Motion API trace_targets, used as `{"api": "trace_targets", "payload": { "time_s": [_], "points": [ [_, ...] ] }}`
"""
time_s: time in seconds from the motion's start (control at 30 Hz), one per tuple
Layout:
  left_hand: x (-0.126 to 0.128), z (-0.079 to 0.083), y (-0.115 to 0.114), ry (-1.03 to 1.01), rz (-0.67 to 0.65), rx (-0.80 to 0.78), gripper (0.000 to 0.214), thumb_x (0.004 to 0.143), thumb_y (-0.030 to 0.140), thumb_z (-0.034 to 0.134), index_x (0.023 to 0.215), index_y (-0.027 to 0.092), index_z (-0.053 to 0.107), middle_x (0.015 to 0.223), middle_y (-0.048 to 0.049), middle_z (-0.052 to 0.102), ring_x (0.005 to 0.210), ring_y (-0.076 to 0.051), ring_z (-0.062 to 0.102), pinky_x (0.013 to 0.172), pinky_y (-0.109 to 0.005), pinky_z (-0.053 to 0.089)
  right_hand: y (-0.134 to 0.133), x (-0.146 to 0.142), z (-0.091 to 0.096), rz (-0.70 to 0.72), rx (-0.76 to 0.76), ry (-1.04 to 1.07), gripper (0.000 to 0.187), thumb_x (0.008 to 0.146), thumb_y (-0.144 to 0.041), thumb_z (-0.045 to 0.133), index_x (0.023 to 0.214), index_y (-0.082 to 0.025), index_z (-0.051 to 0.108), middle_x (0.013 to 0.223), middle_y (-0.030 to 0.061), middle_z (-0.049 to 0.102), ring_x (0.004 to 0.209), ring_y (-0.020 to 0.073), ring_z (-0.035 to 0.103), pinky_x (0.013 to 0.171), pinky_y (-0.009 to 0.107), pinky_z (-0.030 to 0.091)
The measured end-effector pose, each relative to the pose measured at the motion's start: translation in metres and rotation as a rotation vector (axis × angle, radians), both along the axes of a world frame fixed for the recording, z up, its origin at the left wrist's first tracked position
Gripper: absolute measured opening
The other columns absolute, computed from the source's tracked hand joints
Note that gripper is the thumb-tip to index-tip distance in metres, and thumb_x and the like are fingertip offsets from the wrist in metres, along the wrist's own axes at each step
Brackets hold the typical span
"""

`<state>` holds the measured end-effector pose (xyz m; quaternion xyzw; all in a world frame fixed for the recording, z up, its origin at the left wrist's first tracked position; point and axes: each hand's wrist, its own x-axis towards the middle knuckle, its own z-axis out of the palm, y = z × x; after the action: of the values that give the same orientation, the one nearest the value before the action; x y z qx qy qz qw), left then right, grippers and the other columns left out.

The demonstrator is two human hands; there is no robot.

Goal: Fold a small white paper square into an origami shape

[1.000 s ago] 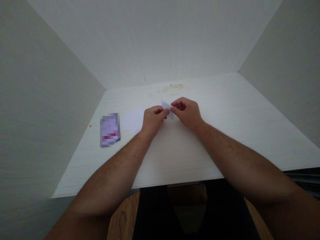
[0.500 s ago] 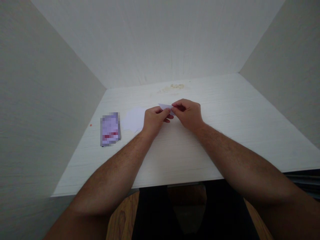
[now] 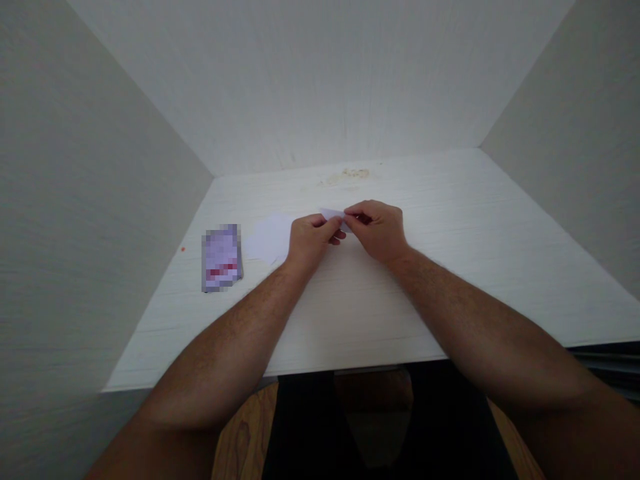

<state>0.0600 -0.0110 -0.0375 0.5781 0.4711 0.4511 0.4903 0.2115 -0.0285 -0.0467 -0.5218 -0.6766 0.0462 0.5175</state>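
Both of my hands meet over the middle of the white table point(image 3: 450, 267). My left hand point(image 3: 307, 241) and my right hand point(image 3: 379, 230) each pinch an end of a small white folded paper point(image 3: 332, 214), held just above the tabletop. Fingers of both hands are curled and pressed on the paper, hiding most of it. Left of my left hand lie a few white paper pieces point(image 3: 267, 239) flat on the table.
A blurred purple-and-white packet point(image 3: 221, 257) lies near the table's left side. A yellowish stain point(image 3: 347, 175) marks the far edge. White partition walls enclose the table on the left, back and right. A tiny red speck point(image 3: 183, 249) sits by the left wall.
The small paper, standing more upright a second ago, now lies flatter between my fingers. Both hands stay nearly in the same place.
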Motion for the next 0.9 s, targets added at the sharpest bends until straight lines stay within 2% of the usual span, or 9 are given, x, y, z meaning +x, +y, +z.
{"api": "trace_targets", "payload": {
  "time_s": [0.47,0.7,0.9],
  "points": [
    [0.0027,-0.0018,-0.0008,-0.114,0.006,-0.065,0.021,0.074,0.031,0.073,0.074,0.01,0.071,0.068,-0.0078,0.073,0.06,-0.015,0.069,0.06,-0.027,0.058,-0.0009,-0.0003,0.001,0.029,0.021,-0.003,0.007,0.082,-0.021,0.065,0.077,-0.022,0.069,0.073,-0.0017,0.068,0.066,0.0126,0.057,0.067,0.03,0.045],
    [0.0031,-0.0008,-0.003,-0.122,-0.022,-0.048,0.023,0.074,0.032,0.074,0.077,0.01,0.07,0.07,-0.0084,0.073,0.064,-0.017,0.071,0.061,-0.028,0.059,-0.0013,-0.0017,0.008,0.048,-0.179,0.188,0.003,0.075,-0.021,0.067,0.074,-0.019,0.065,0.065,-0.0028,0.063,0.058,0.0108,0.053,0.06,0.028,0.043],
    [0.0036,-0.0004,-0.0031,-0.11,-0.033,-0.073,0.025,0.073,0.032,0.075,0.079,0.009,0.068,0.07,-0.0089,0.073,0.063,-0.018,0.072,0.06,-0.029,0.059,0.0025,0.0011,0.0062,0.043,-0.248,0.195,0.008,0.076,-0.025,0.065,0.071,-0.018,0.066,0.063,-0.002,0.062,0.058,0.0115,0.052,0.058,0.028,0.04]
  ]
}}
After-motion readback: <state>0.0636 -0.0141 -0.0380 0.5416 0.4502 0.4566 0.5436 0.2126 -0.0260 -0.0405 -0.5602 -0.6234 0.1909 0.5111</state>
